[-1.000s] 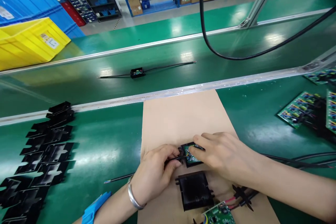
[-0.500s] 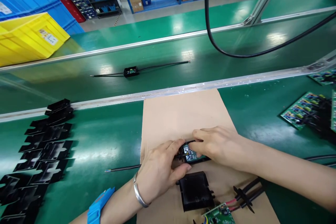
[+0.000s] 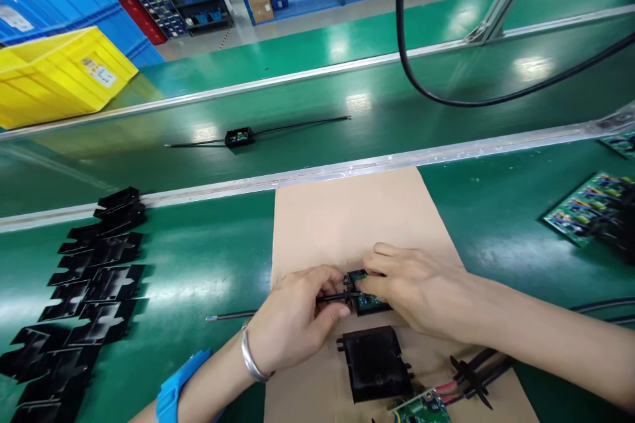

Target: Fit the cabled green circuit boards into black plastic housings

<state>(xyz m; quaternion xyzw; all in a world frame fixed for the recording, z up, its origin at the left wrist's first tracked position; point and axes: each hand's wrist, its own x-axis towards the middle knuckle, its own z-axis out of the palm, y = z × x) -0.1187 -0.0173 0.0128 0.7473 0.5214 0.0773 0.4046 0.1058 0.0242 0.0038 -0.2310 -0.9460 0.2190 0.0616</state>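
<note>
A small black plastic housing [image 3: 368,310] with a green circuit board [image 3: 364,282] in it lies on the cardboard sheet. From its left side runs a black cable [image 3: 233,315] with bare wire ends. My left hand [image 3: 290,320] is closed around this cable just beside the housing. The fingers of my right hand [image 3: 409,284] bend down onto the board and cover its right part; their tips are partly hidden. Nearer to me is a second black housing part [image 3: 377,362], and by it another green circuit board [image 3: 425,408] with red and black leads.
Rows of black housings [image 3: 112,283] stand on the left of the green bench. Circuit boards [image 3: 578,208] with cables lie at the right. Beyond a metal rail [image 3: 342,165], a wired housing [image 3: 239,137] rests on the green belt. A yellow bin [image 3: 64,76] stands back left; a black cable [image 3: 466,104] hangs above.
My left fingers have shifted from the housing's edge onto the cable beside it. My right hand stays over the board. The wired housing on the belt has moved left. The view has shifted slightly.
</note>
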